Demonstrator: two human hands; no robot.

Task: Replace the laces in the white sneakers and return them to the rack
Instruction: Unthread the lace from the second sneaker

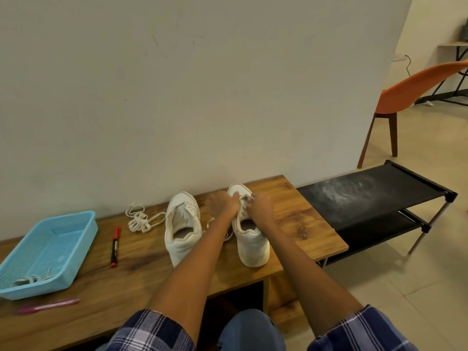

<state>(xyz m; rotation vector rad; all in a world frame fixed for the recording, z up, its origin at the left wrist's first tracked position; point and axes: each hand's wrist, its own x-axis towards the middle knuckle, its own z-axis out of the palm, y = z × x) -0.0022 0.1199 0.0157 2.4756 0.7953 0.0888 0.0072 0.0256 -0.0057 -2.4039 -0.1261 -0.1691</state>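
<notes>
Two white sneakers stand on the wooden table (291,203), heels toward me. The left sneaker (182,229) has no lace in it. Over the eyelets of the right sneaker (250,239), my left hand (222,205) and my right hand (260,207) meet, and each pinches a piece of white lace. A loose length of that lace trails between the shoes (229,235). A bundled white lace (139,220) lies on the table to the left of the shoes. The black two-tier shoe rack (374,198) stands on the floor to the right of the table.
A light blue plastic basket (48,252) with a lace inside sits at the table's left. A red-capped marker (115,245) lies beside it, and a pink pen (48,306) lies near the front edge. An orange chair (410,97) stands behind the rack. A wall runs behind the table.
</notes>
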